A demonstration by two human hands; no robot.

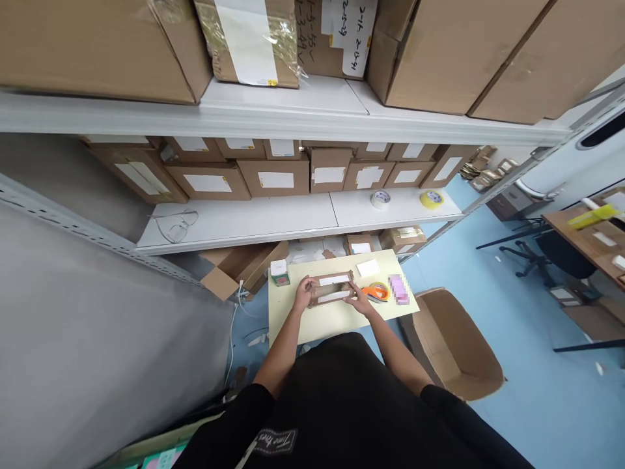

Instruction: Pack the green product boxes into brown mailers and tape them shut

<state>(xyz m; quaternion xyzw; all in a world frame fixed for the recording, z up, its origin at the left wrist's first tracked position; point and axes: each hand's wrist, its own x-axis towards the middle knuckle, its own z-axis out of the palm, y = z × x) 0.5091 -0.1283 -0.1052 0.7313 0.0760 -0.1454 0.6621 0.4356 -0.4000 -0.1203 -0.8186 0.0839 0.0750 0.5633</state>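
A flat brown cardboard box (329, 289) with two white strips on its top lies between my hands, over the cream tabletop (293, 324). My left hand (303, 293) grips its left end, fingers bent over the edge. At the opposite end, my right hand (359, 299) holds the right side, thumb near the lower corner. Just right of that hand sits an orange tape dispenser (375, 292). A pad of white labels (368, 268) lies behind it. Farther right is a pink item (399, 289), blurred out. A small white and green box (280, 272) stands at the back left.
Shelves (244, 221) rise ahead, stacked with labelled cartons (276, 178). White tape (380, 199), yellow tape (431, 198) and glasses (176, 229) lie on the middle shelf. An open carton (456, 342) stands on the floor at right; another (244, 266) is at left by a white cable (232, 335).
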